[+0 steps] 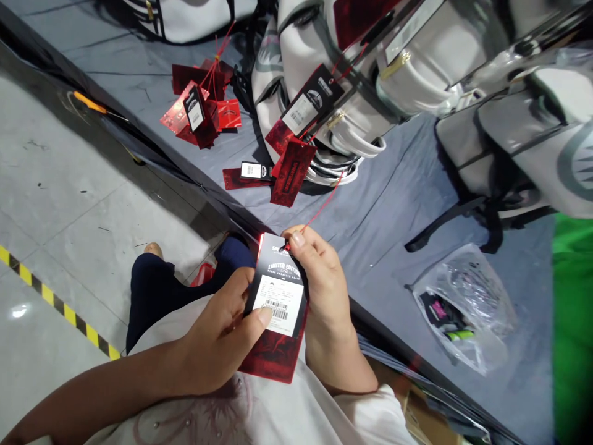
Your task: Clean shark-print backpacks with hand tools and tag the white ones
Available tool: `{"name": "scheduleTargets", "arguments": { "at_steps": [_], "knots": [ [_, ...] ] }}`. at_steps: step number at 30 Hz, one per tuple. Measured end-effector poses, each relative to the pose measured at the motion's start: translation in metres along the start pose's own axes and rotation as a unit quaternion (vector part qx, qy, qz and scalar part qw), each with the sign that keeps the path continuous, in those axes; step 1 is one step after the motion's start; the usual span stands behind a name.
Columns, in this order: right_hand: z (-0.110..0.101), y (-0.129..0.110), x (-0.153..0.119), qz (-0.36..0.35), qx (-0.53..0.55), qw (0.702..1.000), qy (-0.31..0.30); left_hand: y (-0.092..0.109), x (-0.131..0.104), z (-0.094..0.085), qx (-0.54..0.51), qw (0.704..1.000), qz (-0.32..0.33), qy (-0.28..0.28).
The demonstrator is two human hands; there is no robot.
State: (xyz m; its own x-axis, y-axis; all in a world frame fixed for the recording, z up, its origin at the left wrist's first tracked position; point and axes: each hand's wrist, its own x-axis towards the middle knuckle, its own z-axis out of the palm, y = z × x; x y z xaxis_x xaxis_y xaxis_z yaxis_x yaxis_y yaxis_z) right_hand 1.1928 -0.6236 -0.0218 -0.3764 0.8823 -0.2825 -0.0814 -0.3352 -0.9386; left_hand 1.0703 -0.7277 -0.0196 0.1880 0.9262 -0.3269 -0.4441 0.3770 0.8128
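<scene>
Okay, both hands on one hang tag set: black tag (pixel 277 262) with a white barcode label (pixel 283 300) on its face, red card (pixel 273 361) behind it, held upright-ish over the near edge of the grey-covered table (pixel 384 210), in front of the person's light top. Left hand (pixel 220 337) pinches the set from the side, thumb flat on the label's lower corner, fingers behind. Right hand (pixel 327 281) is closed at the top corner, thumb and index finger pinching the red cord (pixel 322 207) by the tag hole. Cord runs taut up toward the stacked white-and-grey bags (pixel 296 68). More red cards and black tags hang off that stack; a separate tag bunch (pixel 199 111) lies left of it on the cover. Clear plastic bag (pixel 486 296) sits well right of the hands, dark, pink and lime bits inside, near another grey-white bag (pixel 514 136). Green surface (pixel 574 321) at far right.
</scene>
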Motion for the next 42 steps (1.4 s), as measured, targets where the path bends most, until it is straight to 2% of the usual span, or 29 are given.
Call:
{"name": "scheduleTargets", "arguments": {
  "at_steps": [7,15,27,37,42],
  "knots": [
    [-0.0008,-0.0004,-0.0039,-0.003,0.014,1.000,-0.004,-0.0036,-0.0010,0.0015,0.003,1.000,0.020,-0.003],
    [-0.0011,-0.0007,-0.0046,0.001,-0.008,1.000,0.000,-0.0029,-0.0016,0.0000,0.021,1.000,0.017,-0.007],
    [0.0016,-0.0028,-0.0053,0.001,-0.026,1.000,0.013,-0.0039,-0.0024,-0.0031,-0.013,1.000,-0.001,-0.021],
    [0.0033,-0.0006,-0.0045,-0.002,-0.032,0.999,0.015,-0.0012,-0.0016,-0.0048,0.055,0.998,0.016,0.001],
    [0.0031,0.0012,-0.0038,0.001,-0.042,0.999,0.018,-0.0030,-0.0029,-0.0069,0.054,0.999,0.010,0.003]
  ]
}}
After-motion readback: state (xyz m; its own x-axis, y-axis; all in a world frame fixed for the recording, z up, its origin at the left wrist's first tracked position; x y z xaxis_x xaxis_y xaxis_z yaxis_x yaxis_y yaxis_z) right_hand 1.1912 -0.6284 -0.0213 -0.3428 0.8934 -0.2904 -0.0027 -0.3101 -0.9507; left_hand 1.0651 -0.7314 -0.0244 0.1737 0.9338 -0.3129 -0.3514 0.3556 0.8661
